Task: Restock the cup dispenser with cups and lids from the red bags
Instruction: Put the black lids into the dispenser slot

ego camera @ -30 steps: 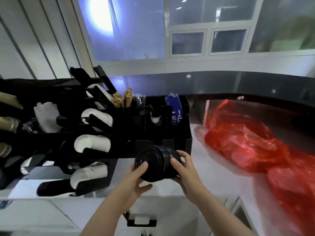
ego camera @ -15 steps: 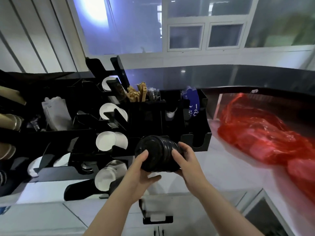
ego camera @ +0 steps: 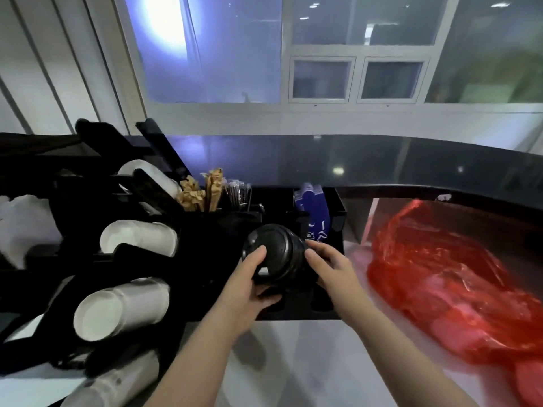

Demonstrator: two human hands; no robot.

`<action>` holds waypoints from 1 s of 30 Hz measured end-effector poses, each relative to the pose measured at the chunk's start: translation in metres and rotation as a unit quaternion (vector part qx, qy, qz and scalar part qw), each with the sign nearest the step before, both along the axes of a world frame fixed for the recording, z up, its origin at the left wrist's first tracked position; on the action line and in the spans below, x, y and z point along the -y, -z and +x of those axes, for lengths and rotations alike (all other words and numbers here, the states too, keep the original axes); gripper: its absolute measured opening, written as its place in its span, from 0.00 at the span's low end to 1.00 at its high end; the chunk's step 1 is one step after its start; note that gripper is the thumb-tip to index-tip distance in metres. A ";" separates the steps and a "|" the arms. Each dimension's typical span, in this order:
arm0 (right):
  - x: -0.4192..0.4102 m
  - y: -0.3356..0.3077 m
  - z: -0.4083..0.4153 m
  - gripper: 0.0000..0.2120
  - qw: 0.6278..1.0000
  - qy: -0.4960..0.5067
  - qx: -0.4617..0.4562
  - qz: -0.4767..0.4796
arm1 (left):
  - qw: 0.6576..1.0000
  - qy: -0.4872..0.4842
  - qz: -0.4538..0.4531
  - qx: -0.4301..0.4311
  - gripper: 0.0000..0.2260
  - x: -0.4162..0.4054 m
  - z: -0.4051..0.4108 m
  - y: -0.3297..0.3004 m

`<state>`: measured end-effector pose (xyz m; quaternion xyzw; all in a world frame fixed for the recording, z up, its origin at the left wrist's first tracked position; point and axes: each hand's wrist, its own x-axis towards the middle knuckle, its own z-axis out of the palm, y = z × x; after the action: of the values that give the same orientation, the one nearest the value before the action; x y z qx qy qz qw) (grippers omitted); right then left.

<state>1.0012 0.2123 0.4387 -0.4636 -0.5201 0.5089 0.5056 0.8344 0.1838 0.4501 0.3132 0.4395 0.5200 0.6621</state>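
Note:
A stack of black lids (ego camera: 279, 254) lies on its side between both my hands, right in front of the black cup dispenser (ego camera: 205, 230). My left hand (ego camera: 249, 280) grips the stack's near end, thumb on the top lid. My right hand (ego camera: 329, 265) holds its right side with curled fingers. White cup stacks (ego camera: 138, 239) (ego camera: 120, 306) lie in the dispenser's slanted slots on the left. A red plastic bag (ego camera: 452, 277) lies on the white counter at the right.
The dispenser's upper compartments hold wooden stirrers (ego camera: 202, 192), wrapped straws (ego camera: 235, 192) and blue packets (ego camera: 313, 207). A dark raised ledge (ego camera: 382, 163) runs behind. White counter (ego camera: 308, 356) shows below my arms. More cups (ego camera: 117, 383) lie at the lower left.
Both hands have carried the lid stack up and forward, closer to the dispenser's lower right compartment. My view has shifted nearer the dispenser.

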 end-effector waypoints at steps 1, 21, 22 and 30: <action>-0.009 0.000 0.008 0.13 1.000 -0.009 -0.003 -0.012 | 1.000 -0.002 -0.003 -0.014 0.31 -0.010 0.006 -0.001; -0.051 0.003 0.066 0.19 0.993 -0.061 -0.065 -0.073 | 0.990 0.054 0.014 -0.127 0.15 -0.067 0.051 -0.020; -0.050 0.004 0.064 0.19 0.993 -0.056 -0.072 -0.077 | 0.990 0.057 0.014 -0.127 0.16 -0.066 0.051 -0.019; -0.036 0.013 0.065 0.20 0.996 -0.002 -0.070 -0.056 | 0.987 0.084 0.019 -0.136 0.18 -0.061 0.060 -0.016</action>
<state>1.0666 0.2479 0.4259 -0.4532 -0.4550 0.5694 0.5132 0.8939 0.2448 0.4663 0.4296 0.4875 0.4236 0.6311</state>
